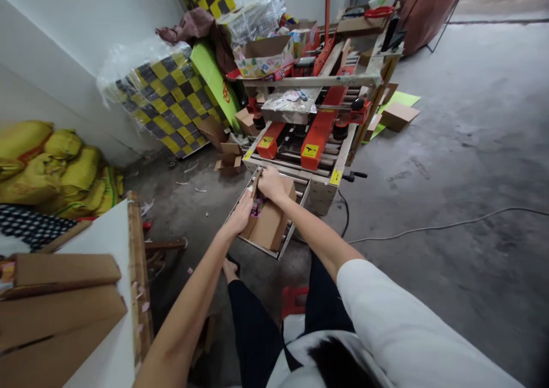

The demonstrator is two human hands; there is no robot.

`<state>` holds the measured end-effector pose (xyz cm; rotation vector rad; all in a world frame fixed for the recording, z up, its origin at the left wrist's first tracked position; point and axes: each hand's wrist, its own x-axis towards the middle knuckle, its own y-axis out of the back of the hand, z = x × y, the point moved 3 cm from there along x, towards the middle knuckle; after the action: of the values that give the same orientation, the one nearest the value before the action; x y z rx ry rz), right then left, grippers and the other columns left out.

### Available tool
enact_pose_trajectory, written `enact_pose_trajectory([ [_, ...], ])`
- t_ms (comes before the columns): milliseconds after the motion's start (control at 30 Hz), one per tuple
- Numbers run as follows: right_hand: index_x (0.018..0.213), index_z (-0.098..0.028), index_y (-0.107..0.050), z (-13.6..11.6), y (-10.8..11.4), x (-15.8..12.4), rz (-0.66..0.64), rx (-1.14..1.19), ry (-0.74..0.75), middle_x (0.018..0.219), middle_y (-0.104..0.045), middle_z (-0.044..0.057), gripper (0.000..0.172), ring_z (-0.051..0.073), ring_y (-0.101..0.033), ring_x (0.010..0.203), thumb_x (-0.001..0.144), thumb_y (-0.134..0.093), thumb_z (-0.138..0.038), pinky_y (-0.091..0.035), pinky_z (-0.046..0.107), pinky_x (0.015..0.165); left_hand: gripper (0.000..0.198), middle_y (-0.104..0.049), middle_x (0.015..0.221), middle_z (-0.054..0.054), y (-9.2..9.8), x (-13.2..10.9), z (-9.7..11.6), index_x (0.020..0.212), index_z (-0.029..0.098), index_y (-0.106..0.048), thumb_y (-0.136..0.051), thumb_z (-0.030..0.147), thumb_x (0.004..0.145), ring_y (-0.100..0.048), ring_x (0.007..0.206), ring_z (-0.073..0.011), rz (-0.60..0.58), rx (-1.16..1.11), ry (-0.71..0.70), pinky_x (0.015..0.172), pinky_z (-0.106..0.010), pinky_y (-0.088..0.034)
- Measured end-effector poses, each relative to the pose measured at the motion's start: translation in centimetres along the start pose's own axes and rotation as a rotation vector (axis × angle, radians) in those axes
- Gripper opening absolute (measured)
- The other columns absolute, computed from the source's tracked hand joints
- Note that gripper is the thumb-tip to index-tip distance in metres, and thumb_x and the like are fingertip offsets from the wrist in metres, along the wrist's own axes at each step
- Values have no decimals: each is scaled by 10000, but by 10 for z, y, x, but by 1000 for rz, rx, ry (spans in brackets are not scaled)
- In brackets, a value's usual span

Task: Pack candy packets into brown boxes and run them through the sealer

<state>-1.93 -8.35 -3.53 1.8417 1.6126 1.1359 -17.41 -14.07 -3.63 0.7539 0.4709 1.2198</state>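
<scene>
A small brown cardboard box (269,226) sits on the short roller frame in front of me, its top partly open. Purple and pink packets (258,206) show in the gap between its flaps. My left hand (243,210) lies along the box's left side, its fingers closed on the edge there. Over the far end, my right hand (271,183) is curled with its fingers around a flap; its fingertips are partly hidden. Both hands touch the box, close to each other.
A carton-sealing machine (315,148) with orange belts stands just beyond the box. At left, more cardboard boxes (64,314) rest on a white-topped table (100,356). Yellow sacks (81,176) lie by the wall. A cable (429,228) crosses the floor; a red stool (294,299) is beneath me.
</scene>
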Motion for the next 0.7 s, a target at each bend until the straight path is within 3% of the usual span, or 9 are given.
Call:
enact_pose_trajectory([
  [100,1182,-63,-630,13,6,1,211,156,-151,1226,-598,200,447,269,-521,1171,916,-272,-66,-398,385,1051,687,-203,1716,-126,-17,-22,13,1586,205,-406,-393,553,994,-196,1572,-400,-95,335,24,1236,-641,-219],
  [200,1245,-92,-575,18,11,1,405,393,-208,1262,-585,182,438,254,-513,1210,888,-322,-77,-384,389,1096,806,-118,1735,-107,-30,-41,29,1591,272,-398,-541,663,900,-152,1528,-544,-102,548,87,1145,-775,-225],
  [267,1258,-104,-556,16,12,0,421,468,-222,1269,-588,182,416,251,-515,1221,909,-329,-114,-384,393,1106,873,-115,1734,-113,-32,-46,36,1595,264,-388,-571,703,864,-183,1500,-571,-97,580,108,1112,-789,-260],
  [367,1245,-97,-549,14,15,-17,405,502,-266,1287,-584,190,380,238,-515,1228,944,-326,-160,-388,363,1106,873,-163,1726,-115,-25,-43,32,1618,240,-330,-552,664,889,-264,1488,-527,-69,504,142,1137,-739,-292],
  [433,1208,-92,-570,14,15,-39,377,493,-217,1246,-606,182,341,231,-538,1182,952,-364,-185,-410,344,1077,911,-181,1722,-119,-17,-36,22,1632,219,-287,-589,626,875,-266,1515,-478,-67,392,152,1196,-677,-268],
  [567,1038,-142,-675,10,11,-83,156,418,120,1121,-675,120,231,213,-572,1103,958,-474,-224,-423,339,1058,986,-218,1710,-140,-4,-21,-4,1623,140,-290,-694,484,792,-182,1587,-351,-62,84,111,1297,-487,-186],
  [700,998,-193,-756,-2,3,-92,-134,172,289,1122,-727,75,273,225,-547,1165,985,-486,-230,-251,448,1219,798,-386,1646,-93,-2,-14,-22,1611,187,-334,-545,427,880,-386,1516,-285,-85,-219,117,1238,-444,-348],
])
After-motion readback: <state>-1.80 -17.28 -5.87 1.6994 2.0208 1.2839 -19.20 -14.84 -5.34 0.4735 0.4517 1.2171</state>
